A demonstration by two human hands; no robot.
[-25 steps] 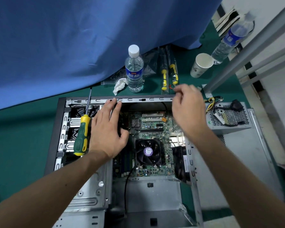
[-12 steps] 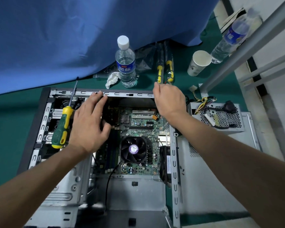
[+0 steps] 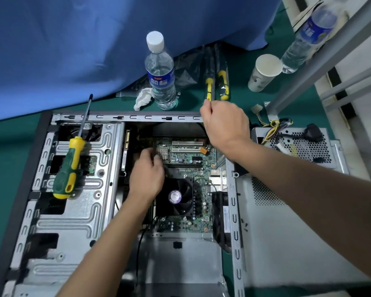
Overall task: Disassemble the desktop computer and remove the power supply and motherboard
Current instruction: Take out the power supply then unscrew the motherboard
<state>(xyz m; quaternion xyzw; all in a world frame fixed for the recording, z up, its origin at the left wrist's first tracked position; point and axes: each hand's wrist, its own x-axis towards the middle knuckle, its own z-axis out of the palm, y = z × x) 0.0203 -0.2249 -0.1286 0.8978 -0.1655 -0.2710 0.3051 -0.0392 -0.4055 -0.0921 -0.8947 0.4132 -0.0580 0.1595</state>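
Green circuit-board motherboard [image 3: 186,168] still sits inside the grey steel computer case [image 3: 77,211], while the perforated silver power supply [image 3: 296,146] already lies outside. The left hand [image 3: 146,179] curls onto the board's edge, its grip unclear; the right hand [image 3: 225,123] seems to pinch something at the case rim, so freeing the board comes next.

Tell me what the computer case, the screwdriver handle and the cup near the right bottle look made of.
Computer case: bare sheet metal, probably steel; dull grey sheen, stamped ribs and punched slots.
Screwdriver handle: green and yellow moulded plastic or rubber; matte, soft-looking grip.
Cup: likely paper; white, matte, with a rolled rim and faint print.
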